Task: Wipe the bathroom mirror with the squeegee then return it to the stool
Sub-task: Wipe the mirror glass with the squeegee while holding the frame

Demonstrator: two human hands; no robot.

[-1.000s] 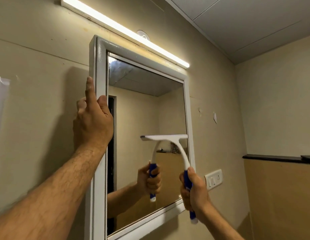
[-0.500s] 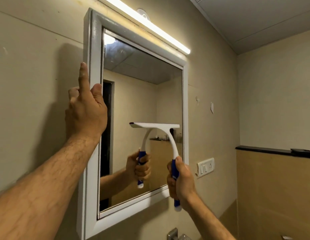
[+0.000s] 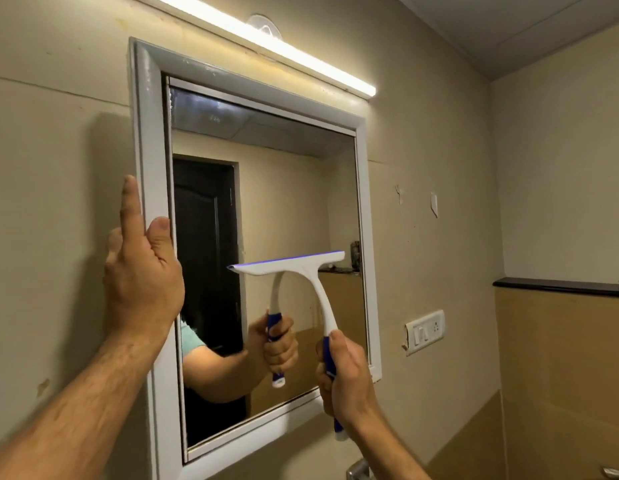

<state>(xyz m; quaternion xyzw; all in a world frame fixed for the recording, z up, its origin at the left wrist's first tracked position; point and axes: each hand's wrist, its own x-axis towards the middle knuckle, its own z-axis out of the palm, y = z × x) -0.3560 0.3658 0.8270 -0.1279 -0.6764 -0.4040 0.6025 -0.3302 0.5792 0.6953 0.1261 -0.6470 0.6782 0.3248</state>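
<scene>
A white-framed bathroom mirror [image 3: 284, 188] hangs on the beige wall. My left hand [image 3: 142, 275] grips the frame's left edge, fingers behind it and thumb on the front. My right hand [image 3: 346, 379] is closed around the blue grip of a white squeegee [image 3: 297, 268]. Its blade lies against the glass at about mid-height, toward the right half, tilted slightly up to the right. The mirror reflects the squeegee, my hand and a dark doorway. The stool is out of view.
A lit tube light [image 3: 266, 43] runs above the mirror. A white switch plate [image 3: 425, 330] sits on the wall right of the frame. A dark ledge [image 3: 557, 287] tops the tan tiles at right. A metal tap [image 3: 358, 471] shows at the bottom edge.
The squeegee blade has shifted leftward across the glass, away from the right frame. My left hand sits lower along the frame's left edge. The camera has turned, showing more of the mirror.
</scene>
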